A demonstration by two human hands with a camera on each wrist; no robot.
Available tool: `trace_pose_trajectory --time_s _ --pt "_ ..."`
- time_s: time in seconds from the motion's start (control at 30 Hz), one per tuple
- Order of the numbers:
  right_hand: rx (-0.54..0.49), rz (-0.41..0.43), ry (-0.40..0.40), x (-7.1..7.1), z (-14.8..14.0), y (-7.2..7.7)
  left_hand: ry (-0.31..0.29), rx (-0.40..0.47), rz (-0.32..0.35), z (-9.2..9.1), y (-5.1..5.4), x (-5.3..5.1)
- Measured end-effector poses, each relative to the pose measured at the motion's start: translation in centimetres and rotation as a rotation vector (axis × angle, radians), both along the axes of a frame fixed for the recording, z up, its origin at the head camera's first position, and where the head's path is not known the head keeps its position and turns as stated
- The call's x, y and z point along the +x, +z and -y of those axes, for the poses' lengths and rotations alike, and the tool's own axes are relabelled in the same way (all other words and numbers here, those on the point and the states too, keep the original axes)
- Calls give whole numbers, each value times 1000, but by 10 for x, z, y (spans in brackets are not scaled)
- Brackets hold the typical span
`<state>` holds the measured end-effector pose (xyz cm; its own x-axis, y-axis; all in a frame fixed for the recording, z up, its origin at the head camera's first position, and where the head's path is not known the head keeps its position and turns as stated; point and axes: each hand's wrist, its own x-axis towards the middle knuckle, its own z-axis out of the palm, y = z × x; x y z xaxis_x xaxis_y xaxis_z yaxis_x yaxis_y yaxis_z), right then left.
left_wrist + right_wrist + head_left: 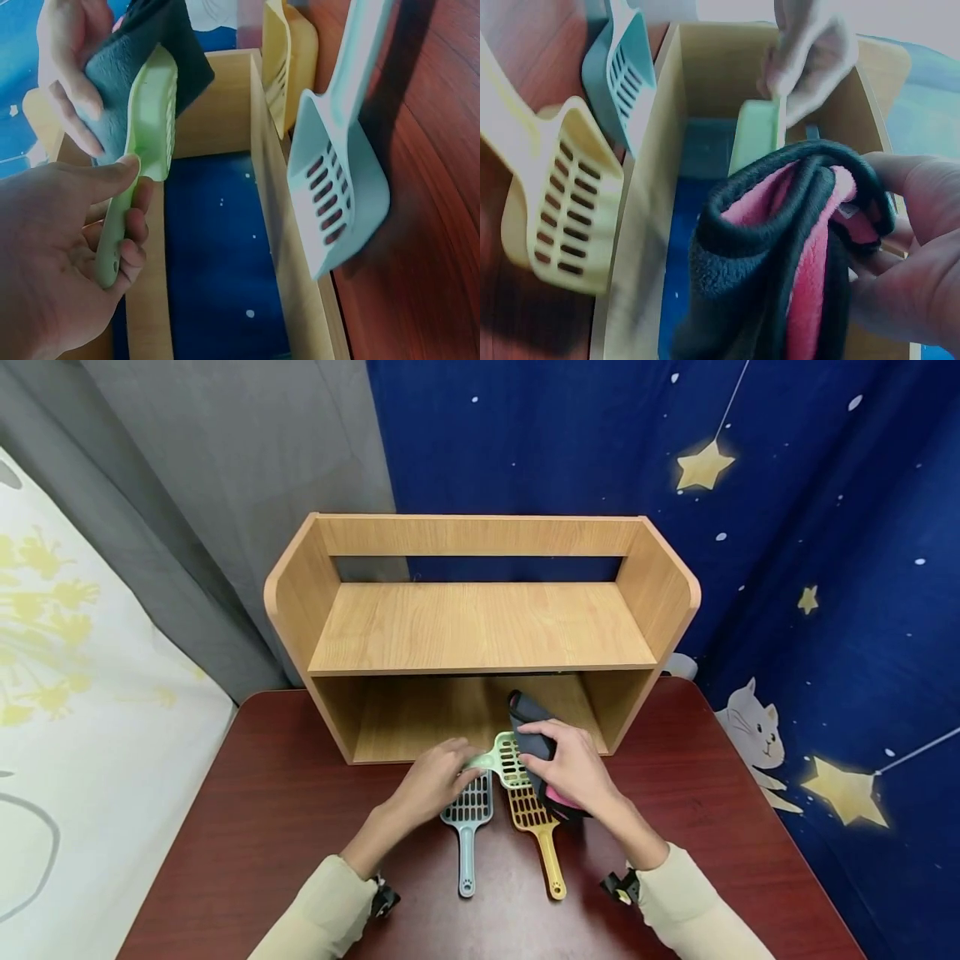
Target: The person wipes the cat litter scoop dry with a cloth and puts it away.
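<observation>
My left hand grips the handle of a green slotted litter scoop, thumb on top and fingers curled beneath. In my right hand is a folded cloth, dark grey outside and pink inside with black edging. The cloth lies against the scoop's slotted head in the left wrist view. Below the hands in the head view, a blue scoop and a yellow scoop lie on the table, handles toward me. The cloth covers part of the green scoop's head.
A wooden two-tier shelf stands at the back of the dark red table, just beyond the hands. A grey curtain and a blue star-patterned curtain hang behind it. White patterned fabric hangs at the left.
</observation>
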<state>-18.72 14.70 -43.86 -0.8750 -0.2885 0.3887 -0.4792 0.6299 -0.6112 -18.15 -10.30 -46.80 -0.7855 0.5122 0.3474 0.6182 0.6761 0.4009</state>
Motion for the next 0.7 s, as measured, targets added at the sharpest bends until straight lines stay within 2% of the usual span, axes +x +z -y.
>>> trace_pose_trajectory --time_s 0.13,0.37,0.53,0.7 --pt "-11 10 -4 3 15 -2 -4 5 -1 -6 0 0" --pt "-69 18 40 9 27 0 -15 -9 5 -14 -1 3" --pt "-4 -5 20 9 19 -2 -13 -15 -9 -13 0 7" --pt "39 -25 -28 7 2 -5 13 2 -12 -8 1 11"
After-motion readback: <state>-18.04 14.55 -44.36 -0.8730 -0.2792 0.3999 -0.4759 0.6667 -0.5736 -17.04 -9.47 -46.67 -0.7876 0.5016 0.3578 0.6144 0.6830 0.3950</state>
